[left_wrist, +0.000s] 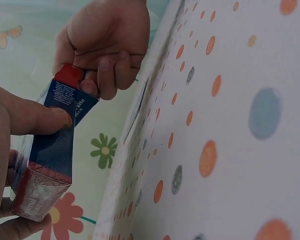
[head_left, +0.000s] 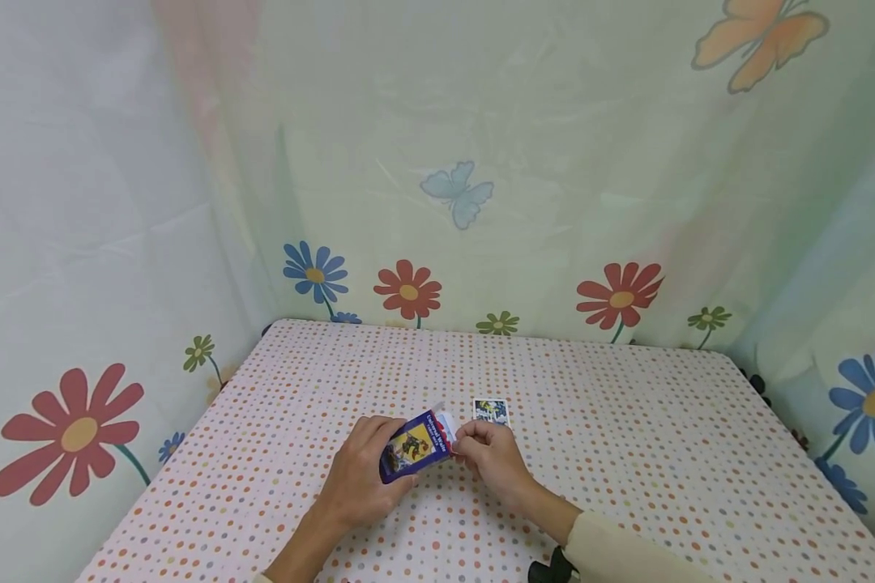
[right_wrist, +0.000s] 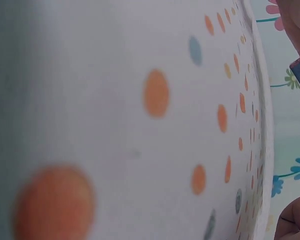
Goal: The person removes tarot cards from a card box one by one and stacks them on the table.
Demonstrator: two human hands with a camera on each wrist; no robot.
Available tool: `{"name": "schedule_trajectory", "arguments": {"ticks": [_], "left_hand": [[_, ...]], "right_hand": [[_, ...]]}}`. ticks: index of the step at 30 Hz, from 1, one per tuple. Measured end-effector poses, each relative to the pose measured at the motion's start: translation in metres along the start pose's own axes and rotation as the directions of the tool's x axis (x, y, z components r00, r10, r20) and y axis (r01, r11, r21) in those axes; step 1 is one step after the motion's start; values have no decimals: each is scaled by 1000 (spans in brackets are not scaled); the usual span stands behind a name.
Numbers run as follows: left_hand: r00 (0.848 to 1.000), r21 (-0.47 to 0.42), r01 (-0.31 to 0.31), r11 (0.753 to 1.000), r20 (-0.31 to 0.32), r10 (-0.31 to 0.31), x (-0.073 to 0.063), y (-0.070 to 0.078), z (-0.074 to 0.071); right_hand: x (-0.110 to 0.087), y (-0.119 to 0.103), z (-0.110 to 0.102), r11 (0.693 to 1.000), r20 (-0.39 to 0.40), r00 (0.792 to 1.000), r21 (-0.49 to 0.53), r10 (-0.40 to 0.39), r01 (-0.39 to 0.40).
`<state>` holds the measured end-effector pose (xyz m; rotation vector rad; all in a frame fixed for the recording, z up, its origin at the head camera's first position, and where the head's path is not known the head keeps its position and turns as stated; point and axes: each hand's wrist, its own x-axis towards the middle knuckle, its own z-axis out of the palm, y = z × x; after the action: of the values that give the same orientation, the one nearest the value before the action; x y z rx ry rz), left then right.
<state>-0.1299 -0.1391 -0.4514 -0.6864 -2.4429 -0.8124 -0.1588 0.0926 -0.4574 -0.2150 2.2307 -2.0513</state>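
blue box [head_left: 414, 447] tilts well short of the far table edge [head_left: 539, 343].

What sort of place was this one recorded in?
Probably a small curtained-off booth set up for recording, though I can't be certain. Floral printed sheets hang behind and on both sides, closing in a table under a polka-dot cover.

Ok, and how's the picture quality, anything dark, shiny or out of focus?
Head view: soft, even light, the blue box small but its large lettering readable; left wrist view: dimmer, the box's side dark, a pale sheen on its clear end, the spotted tablecloth softening toward the lower right; right wrist view: the cloth's closest spots badly blurred, the left edge dark and hazy.
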Motion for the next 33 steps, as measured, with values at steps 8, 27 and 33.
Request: {"name": "schedule_trajectory", "arguments": {"ticks": [8,27,33], "left_hand": [[1000,15,2,1000,-9,-1,0,0,1],[1000,10,13,1000,0,-13,0,-1,1],[1000,10,6,1000,-1,-6,-1,-1,1]], "right_hand": [[0,-1,-1,993,-76,996,111,43,-34],[2,-1,-1,990,-202,976,130,81,-56],[1,-3,-1,988,-226,971,147,81,-48]]}}
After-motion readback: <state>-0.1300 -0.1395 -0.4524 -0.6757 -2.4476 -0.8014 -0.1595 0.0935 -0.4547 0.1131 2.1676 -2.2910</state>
